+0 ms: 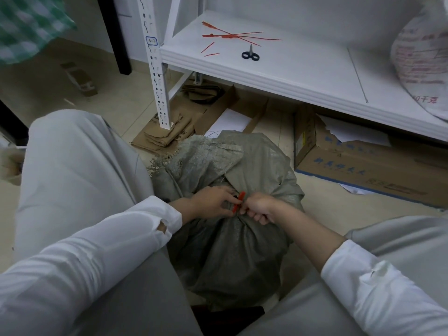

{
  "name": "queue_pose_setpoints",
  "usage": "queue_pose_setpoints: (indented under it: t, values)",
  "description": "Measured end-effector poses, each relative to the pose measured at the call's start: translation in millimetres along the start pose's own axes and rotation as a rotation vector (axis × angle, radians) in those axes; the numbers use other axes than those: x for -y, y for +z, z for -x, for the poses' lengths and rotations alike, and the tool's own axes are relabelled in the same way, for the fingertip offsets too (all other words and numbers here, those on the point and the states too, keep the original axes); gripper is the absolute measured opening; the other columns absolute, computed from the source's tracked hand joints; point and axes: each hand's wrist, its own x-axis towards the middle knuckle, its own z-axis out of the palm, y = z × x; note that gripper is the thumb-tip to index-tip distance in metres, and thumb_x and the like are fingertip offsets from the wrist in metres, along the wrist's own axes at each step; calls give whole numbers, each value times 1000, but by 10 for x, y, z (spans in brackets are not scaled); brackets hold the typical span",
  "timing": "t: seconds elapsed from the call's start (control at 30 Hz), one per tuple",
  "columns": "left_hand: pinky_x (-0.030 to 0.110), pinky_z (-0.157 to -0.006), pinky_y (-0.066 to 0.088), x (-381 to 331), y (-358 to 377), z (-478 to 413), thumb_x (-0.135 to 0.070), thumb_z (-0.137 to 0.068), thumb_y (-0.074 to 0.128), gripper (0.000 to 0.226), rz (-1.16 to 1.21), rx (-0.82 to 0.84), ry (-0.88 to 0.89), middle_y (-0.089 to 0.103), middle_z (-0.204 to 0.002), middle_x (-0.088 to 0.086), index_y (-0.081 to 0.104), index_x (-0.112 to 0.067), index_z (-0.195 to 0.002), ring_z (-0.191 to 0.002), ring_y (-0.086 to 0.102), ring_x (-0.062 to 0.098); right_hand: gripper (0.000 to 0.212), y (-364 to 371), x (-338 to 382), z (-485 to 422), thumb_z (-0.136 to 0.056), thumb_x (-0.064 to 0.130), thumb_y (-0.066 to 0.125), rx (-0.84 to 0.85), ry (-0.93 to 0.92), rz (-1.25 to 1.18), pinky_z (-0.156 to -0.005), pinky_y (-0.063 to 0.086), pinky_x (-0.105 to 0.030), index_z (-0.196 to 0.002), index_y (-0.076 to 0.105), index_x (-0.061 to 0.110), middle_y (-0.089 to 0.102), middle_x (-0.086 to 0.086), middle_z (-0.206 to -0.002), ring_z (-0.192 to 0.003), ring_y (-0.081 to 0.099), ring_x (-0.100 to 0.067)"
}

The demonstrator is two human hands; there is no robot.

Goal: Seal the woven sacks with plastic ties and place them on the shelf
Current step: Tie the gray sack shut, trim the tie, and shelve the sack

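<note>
One red plastic tie [238,202] sits at the gathered neck of a grey woven sack [232,251] on the floor between the person's knees. The left hand [213,202] and right hand [258,207] pinch the tie from either side. Spare ties [232,35] and scissors [250,55] lie on the white shelf [303,76] beyond.

We can read little for certain; at the right edge of the frame, low on the white sack [417,57], the red print ends in the characters "千克", and its other red lines are too blurred; upper left of centre, the shelf upright [156,76] bears a small blue-bordered label [152,41], perhaps "1-1"; the cardboard box [351,170] at right carries blue characters we cannot make out; print on the folded brown paper bags [167,138] is likewise illegible.
</note>
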Motion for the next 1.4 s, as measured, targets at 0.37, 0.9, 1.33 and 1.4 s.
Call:
queue_pose_setpoints:
  t: [0.37, 0.9, 1.33, 1.4]
  values:
    - [32, -85, 44, 28, 46, -25, -46, -92, 56, 51, -29, -198, -77, 59, -128, -7, 37, -53, -139, -116, 54, 15, 31, 34, 7, 12, -93, 13, 46, -129, -288, -87, -38, 17, -17, -62, 47, 18, 34, 1, -48, -33, 28, -8]
    - [37, -95, 47, 138, 38, -63, -55, -83, 59, 64, -14, -50, -183, 56, -132, 1, 40, -40, -142, -121, 52, 20, 44, -88, 54, 3, -96, 18, 49, -176, -430, 304, -54, 43, -34, -52, 52, 17, 53, -10, -55, -51, 52, -22]
    - [35, -83, 49, -222, 26, -12, -40, -82, 60, 43, -96, -157, -118, 60, -119, 8, 59, -20, -120, -104, 61, 29, 32, 90, 164, 207, -95, 20, 44, -531, -376, 958, -89, 47, -36, -122, 59, 9, 60, -14, -126, -116, 58, -32]
    - [35, -86, 48, -203, -7, -2, -49, -85, 58, 47, -100, -148, -127, 58, -123, 6, 56, -27, -127, -108, 60, 26, 32, 69, 163, 183, -94, 17, 45, -510, -343, 847, -88, 47, -37, -119, 60, 7, 61, -16, -125, -114, 59, -33]
